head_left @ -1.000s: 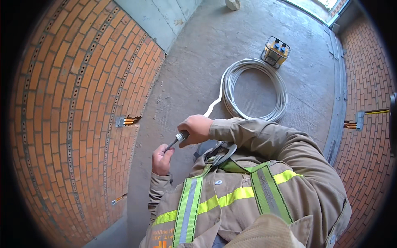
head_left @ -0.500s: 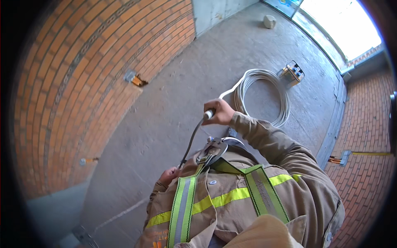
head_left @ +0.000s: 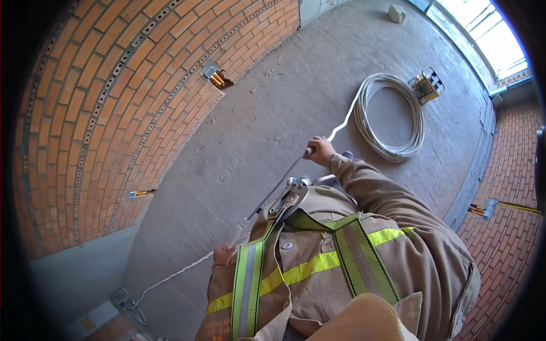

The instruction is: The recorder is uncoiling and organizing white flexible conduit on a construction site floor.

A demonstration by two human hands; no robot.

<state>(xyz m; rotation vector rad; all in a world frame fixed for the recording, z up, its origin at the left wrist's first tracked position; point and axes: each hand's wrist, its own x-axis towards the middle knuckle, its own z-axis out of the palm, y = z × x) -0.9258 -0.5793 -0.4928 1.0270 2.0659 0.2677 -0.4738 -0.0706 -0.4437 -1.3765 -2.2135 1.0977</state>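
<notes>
My right hand (head_left: 321,150) is closed round the end part of a white cable (head_left: 339,129) that comes from the coil on the floor. A thin grey length (head_left: 278,190) runs from this fist down toward my chest, ending in a small hooked tip. My left hand (head_left: 224,254) is low beside the harness strap (head_left: 248,287), its fingers partly hidden. A pale twisted cable (head_left: 176,274) passes through it and runs to a box (head_left: 120,298) at the lower left.
The coil of white cable (head_left: 364,122) lies on the concrete floor (head_left: 273,102). Beside it stands a yellow-and-black handled unit (head_left: 427,85). Electrical boxes (head_left: 211,73) with orange conduits sit in the brick wall on the left. A pale block (head_left: 397,13) rests far off.
My right hand has moved forward and to the right, drawing the grey length away from my left hand. My left hand has dropped slightly, and the pale twisted cable now shows beside it.
</notes>
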